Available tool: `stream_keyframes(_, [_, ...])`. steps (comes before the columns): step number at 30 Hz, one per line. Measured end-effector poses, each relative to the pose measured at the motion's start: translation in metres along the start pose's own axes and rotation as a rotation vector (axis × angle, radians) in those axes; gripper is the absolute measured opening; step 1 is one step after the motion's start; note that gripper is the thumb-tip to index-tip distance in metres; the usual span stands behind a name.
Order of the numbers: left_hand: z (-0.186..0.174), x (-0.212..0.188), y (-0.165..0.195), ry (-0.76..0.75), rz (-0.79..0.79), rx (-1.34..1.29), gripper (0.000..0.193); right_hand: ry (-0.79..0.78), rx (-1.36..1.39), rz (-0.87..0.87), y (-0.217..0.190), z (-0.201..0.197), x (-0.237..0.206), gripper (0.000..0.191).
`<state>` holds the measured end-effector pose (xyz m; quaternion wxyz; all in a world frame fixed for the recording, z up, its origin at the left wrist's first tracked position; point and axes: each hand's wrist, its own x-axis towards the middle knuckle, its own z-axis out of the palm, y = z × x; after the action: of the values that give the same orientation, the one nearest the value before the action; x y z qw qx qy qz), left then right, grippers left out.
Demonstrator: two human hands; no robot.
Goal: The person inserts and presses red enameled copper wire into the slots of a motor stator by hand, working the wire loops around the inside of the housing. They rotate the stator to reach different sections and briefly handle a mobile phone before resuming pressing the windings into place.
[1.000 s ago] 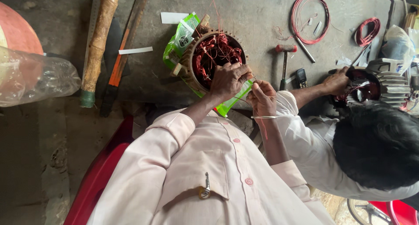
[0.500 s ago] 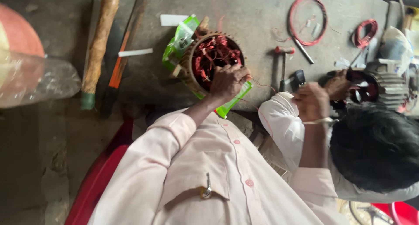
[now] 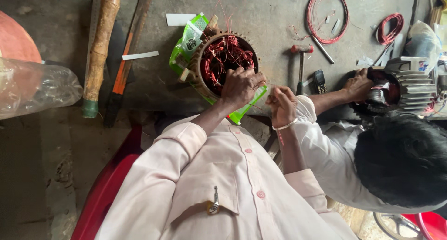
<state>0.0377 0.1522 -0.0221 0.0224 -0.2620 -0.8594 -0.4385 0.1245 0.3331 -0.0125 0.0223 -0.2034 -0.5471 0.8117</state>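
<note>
The motor stator [image 3: 223, 63] sits on the grey workbench [image 3: 274, 12], just above the middle of the view: a round metal ring with a toothed rim, its hollow packed with loops of thin red copper wire [image 3: 226, 58] that stick up in loose strands at 12 o'clock. It rests on a green plastic packet [image 3: 188, 40]. The left hand [image 3: 240, 86] lies on the ring's rim at 5 o'clock, fingers curled closed over the windings. The right hand [image 3: 281, 105], just beside it at 3 o'clock, pinches a fine wire with closed fingers; half a second ago it was farther right and raised, and has since come back close to the ring. Beyond it a co-worker's hand [image 3: 358, 84] reaches into a ribbed grey motor housing [image 3: 405, 84]. A small hammer [image 3: 301, 65] and a red wire coil [image 3: 326, 14] lie at 1 o'clock, a worn wooden handle [image 3: 98, 49] at 10 o'clock.
</note>
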Motion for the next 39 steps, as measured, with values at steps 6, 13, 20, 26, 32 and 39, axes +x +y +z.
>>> stream_keyframes(6, [-0.001,-0.002,0.004,0.021,0.058,0.056,0.011,-0.825,-0.636,-0.33,-0.035,-0.045,0.013,0.018])
stream_keyframes(13, [0.001,-0.001,-0.001,0.068,0.051,0.034,0.011,-0.635,-0.776,-0.022,-0.1,-0.082,0.017,0.02])
stream_keyframes(20, [-0.001,-0.004,-0.002,0.018,0.068,-0.014,0.011,-0.336,-0.441,0.504,-0.081,-0.012,0.048,0.04])
stream_keyframes(26, [-0.003,-0.003,-0.001,-0.008,0.043,-0.017,0.011,-0.292,-0.447,0.541,-0.065,0.013,0.047,0.037])
stream_keyframes(32, [-0.002,-0.003,0.0,-0.016,0.052,0.054,0.011,-0.36,-0.565,0.555,-0.057,0.009,0.051,0.041])
stream_keyframes(39, [-0.005,0.0,0.004,0.022,0.011,0.008,0.009,-0.509,-0.392,0.401,-0.074,-0.007,0.027,0.04])
